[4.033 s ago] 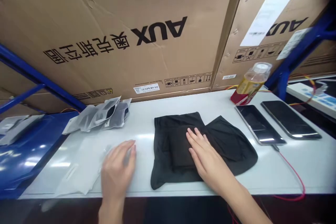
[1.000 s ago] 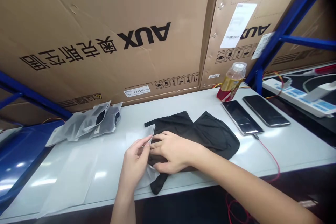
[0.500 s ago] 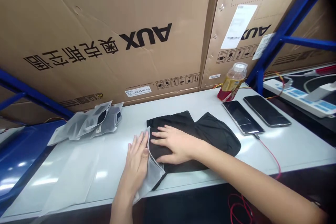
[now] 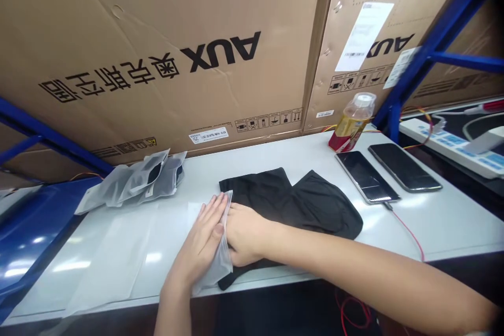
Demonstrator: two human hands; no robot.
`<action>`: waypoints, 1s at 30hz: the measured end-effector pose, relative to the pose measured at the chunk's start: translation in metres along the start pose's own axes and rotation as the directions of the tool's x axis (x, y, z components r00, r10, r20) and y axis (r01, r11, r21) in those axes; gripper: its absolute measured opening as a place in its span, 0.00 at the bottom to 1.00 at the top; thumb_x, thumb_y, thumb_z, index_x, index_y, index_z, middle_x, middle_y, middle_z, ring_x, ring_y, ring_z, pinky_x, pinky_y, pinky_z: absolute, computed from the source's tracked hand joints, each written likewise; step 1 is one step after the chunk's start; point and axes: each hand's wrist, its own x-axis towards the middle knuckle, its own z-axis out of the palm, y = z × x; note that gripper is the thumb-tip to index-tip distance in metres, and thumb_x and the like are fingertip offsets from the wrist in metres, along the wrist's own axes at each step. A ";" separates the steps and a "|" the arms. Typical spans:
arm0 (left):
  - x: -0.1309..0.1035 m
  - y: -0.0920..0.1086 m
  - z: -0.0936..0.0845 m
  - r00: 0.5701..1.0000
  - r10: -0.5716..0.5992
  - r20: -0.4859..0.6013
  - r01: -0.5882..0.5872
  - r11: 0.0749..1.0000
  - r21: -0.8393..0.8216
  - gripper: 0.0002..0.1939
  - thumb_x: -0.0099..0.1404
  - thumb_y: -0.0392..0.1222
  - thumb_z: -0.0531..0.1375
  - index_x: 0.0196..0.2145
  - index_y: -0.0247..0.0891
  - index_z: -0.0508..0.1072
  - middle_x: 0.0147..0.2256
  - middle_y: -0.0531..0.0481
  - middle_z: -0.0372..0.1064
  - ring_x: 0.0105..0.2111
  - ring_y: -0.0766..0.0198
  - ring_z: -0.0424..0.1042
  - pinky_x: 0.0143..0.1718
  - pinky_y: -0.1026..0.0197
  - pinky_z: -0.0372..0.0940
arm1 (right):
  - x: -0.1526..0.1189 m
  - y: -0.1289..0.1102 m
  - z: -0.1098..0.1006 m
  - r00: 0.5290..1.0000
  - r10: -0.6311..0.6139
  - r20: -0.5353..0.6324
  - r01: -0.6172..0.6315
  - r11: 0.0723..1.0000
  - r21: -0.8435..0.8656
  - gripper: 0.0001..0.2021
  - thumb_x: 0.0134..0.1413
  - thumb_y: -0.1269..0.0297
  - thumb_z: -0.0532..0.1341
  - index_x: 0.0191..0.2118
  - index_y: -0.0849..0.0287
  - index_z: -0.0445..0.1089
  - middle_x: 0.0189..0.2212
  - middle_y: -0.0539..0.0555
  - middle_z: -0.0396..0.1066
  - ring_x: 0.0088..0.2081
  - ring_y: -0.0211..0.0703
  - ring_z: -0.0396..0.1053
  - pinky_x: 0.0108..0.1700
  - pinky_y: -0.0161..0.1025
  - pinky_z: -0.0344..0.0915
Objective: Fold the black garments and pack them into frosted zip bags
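Note:
A black cloth garment (image 4: pixel 315 199) lies on the white table, its left end beside a translucent plastic bag (image 4: pixel 214 270). My left hand (image 4: pixel 202 241) rests flat on the bag, fingers stretched out toward its opening edge. At that edge is my right hand (image 4: pixel 248 233), over the left part of the garment. Its fingers are bent, with the tips hidden at the bag's mouth, so what they hold cannot be made out.
Filled translucent bags (image 4: pixel 134 181) lie at the back left, near a flat clear bag (image 4: pixel 114 257). A drink bottle (image 4: pixel 352 121), two phones (image 4: pixel 368 176) and a power strip (image 4: pixel 452 147) are at the right. Large cardboard boxes (image 4: pixel 157 21) stand behind.
My right hand has moved left from lying spread on the garment to the bag's edge, its fingers now bent. The bag's edge stands more raised, and my left hand has shifted slightly.

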 end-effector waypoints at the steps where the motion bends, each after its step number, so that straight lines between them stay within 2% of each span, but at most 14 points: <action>1: 0.000 -0.001 -0.002 1.000 0.018 -0.005 -0.018 1.000 -0.004 0.29 0.82 0.51 0.39 0.77 0.51 0.47 0.76 0.55 0.42 0.76 0.55 0.42 0.77 0.42 0.37 | 0.003 -0.002 -0.001 0.999 0.030 -0.016 -0.030 1.000 0.002 0.24 0.57 0.59 0.65 0.56 0.70 0.75 0.60 0.73 0.73 0.66 0.66 0.63 0.71 0.60 0.51; 3: -0.003 -0.004 -0.003 0.999 0.030 -0.016 -0.030 1.000 0.004 0.29 0.82 0.52 0.39 0.76 0.51 0.49 0.76 0.55 0.45 0.76 0.54 0.45 0.77 0.41 0.39 | 0.005 0.001 -0.009 1.000 -0.011 0.000 0.010 0.999 0.043 0.23 0.58 0.59 0.66 0.56 0.67 0.75 0.61 0.69 0.72 0.67 0.61 0.64 0.71 0.55 0.54; 5: -0.006 -0.008 -0.003 0.999 -0.033 -0.037 0.034 0.999 0.037 0.29 0.82 0.53 0.42 0.76 0.51 0.49 0.75 0.53 0.47 0.76 0.52 0.46 0.76 0.39 0.43 | -0.002 0.010 -0.024 0.989 -0.138 0.050 0.131 0.984 0.124 0.20 0.60 0.57 0.67 0.53 0.63 0.77 0.58 0.63 0.76 0.63 0.54 0.69 0.70 0.48 0.56; 6: -0.008 -0.009 -0.001 0.995 -0.085 -0.048 0.088 0.995 0.057 0.30 0.81 0.54 0.43 0.76 0.50 0.49 0.75 0.52 0.48 0.76 0.51 0.46 0.75 0.38 0.44 | -0.008 0.015 -0.030 0.985 -0.166 0.056 0.155 0.974 0.163 0.19 0.62 0.56 0.66 0.53 0.62 0.77 0.57 0.62 0.77 0.62 0.52 0.70 0.71 0.49 0.54; 9: -0.011 -0.013 0.004 0.980 -0.193 -0.056 0.197 0.977 0.080 0.32 0.81 0.55 0.44 0.77 0.46 0.46 0.76 0.49 0.46 0.76 0.50 0.41 0.75 0.35 0.43 | -0.024 0.025 -0.038 0.996 -0.092 0.022 0.088 0.985 0.149 0.24 0.61 0.53 0.68 0.58 0.62 0.74 0.61 0.64 0.73 0.68 0.60 0.62 0.73 0.63 0.46; 11: -0.010 -0.015 0.005 0.987 -0.163 -0.014 0.163 0.985 0.062 0.31 0.82 0.54 0.41 0.77 0.45 0.46 0.76 0.49 0.43 0.77 0.51 0.39 0.75 0.36 0.40 | -0.028 0.026 -0.032 0.990 -0.140 0.021 0.136 0.982 0.128 0.24 0.60 0.54 0.68 0.58 0.61 0.74 0.60 0.64 0.74 0.68 0.61 0.61 0.73 0.64 0.45; 14: -0.005 -0.016 0.000 0.995 -0.069 0.067 0.067 0.997 0.029 0.30 0.82 0.53 0.42 0.77 0.48 0.46 0.76 0.52 0.44 0.76 0.54 0.41 0.76 0.39 0.41 | -0.022 0.019 -0.017 0.946 -0.323 0.028 0.317 0.938 0.143 0.20 0.62 0.57 0.66 0.56 0.61 0.76 0.55 0.62 0.78 0.64 0.57 0.67 0.73 0.55 0.49; 16: -0.003 -0.015 -0.004 0.996 -0.031 0.088 0.029 0.999 0.028 0.30 0.82 0.53 0.44 0.77 0.51 0.46 0.75 0.53 0.46 0.76 0.55 0.43 0.76 0.41 0.42 | -0.013 0.013 -0.009 0.933 -0.360 0.030 0.351 0.924 0.151 0.20 0.63 0.57 0.65 0.56 0.62 0.75 0.56 0.64 0.77 0.63 0.55 0.68 0.72 0.50 0.52; 19: -0.003 -0.010 -0.006 0.998 -0.036 0.048 0.033 0.998 0.053 0.30 0.82 0.51 0.43 0.77 0.49 0.46 0.75 0.53 0.46 0.76 0.56 0.44 0.76 0.41 0.42 | 0.001 0.003 -0.003 0.970 -0.242 0.003 0.240 0.964 0.116 0.26 0.60 0.58 0.66 0.61 0.66 0.72 0.64 0.69 0.69 0.68 0.61 0.62 0.72 0.52 0.52; 22: -0.009 -0.006 -0.005 0.994 -0.103 -0.036 0.106 0.990 0.090 0.28 0.82 0.50 0.42 0.76 0.48 0.51 0.74 0.51 0.50 0.75 0.55 0.49 0.75 0.38 0.44 | 0.003 0.000 -0.010 0.994 -0.110 -0.011 0.110 0.988 0.108 0.34 0.55 0.59 0.69 0.64 0.70 0.68 0.67 0.73 0.64 0.71 0.66 0.56 0.73 0.57 0.50; 26: -0.031 -0.004 -0.007 0.967 -0.200 -0.157 0.226 0.960 0.167 0.28 0.80 0.53 0.49 0.73 0.50 0.59 0.72 0.49 0.57 0.73 0.48 0.55 0.72 0.34 0.52 | -0.025 0.013 -0.037 0.981 -0.193 0.003 0.184 0.939 0.292 0.25 0.64 0.55 0.67 0.62 0.59 0.72 0.63 0.61 0.71 0.68 0.52 0.63 0.72 0.47 0.52; 28: -0.044 -0.001 -0.007 0.949 -0.228 -0.216 0.270 0.944 0.189 0.28 0.79 0.54 0.50 0.73 0.53 0.59 0.72 0.49 0.57 0.72 0.47 0.56 0.71 0.33 0.54 | -0.046 0.020 -0.049 0.998 0.020 -0.057 -0.001 0.946 0.325 0.23 0.67 0.53 0.64 0.62 0.58 0.73 0.62 0.59 0.73 0.65 0.51 0.67 0.69 0.45 0.58; 30: -0.053 0.004 -0.004 0.956 -0.215 -0.202 0.255 0.945 0.203 0.30 0.78 0.55 0.52 0.74 0.56 0.56 0.73 0.50 0.55 0.73 0.44 0.55 0.70 0.31 0.56 | -0.059 0.022 -0.053 0.961 0.273 -0.053 -0.247 0.925 0.290 0.24 0.67 0.52 0.65 0.61 0.61 0.74 0.56 0.62 0.76 0.59 0.55 0.71 0.63 0.49 0.65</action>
